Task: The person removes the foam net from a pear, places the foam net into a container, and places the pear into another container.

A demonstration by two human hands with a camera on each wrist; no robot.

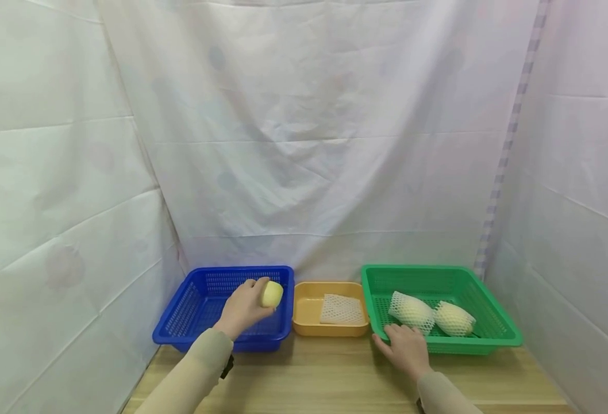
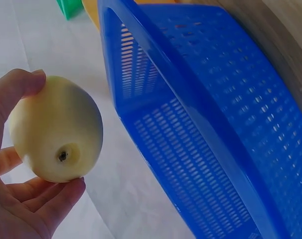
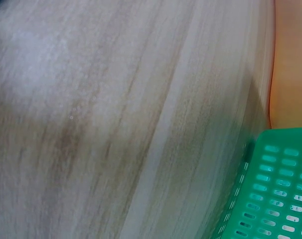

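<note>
- While the left hand holds a bare pale-yellow fruit, the head view places both over the right-hand part of the blue basket; height above the floor of it hard to judge.
- Same view: fruit lies just off the fingertips, on the side toward the orange tray, which stands between the two baskets with a white foam net flat inside.
- Right hand well apart from that fruit, at the near left corner of the green basket. Fingers lie over the rim; cannot tell whether they grip it or merely rest. Nearer to it: two net-wrapped fruits, one to the left, one to the right, side by side in the green basket.
- Left wrist view: fruit pinched, thumb on one side, fingers on the opposite side. Dimpled end turned toward this camera. Shape near round, so no sure long axis. Blue basket beside the fruit, gap between them, no contact seen; the key relation, to my judgement: left hand much the nearer, basket below.
- Right wrist view: wooden tabletop, corner of the green basket, edge of the orange tray. Right fingers out of this frame; no held thing shows.
</note>
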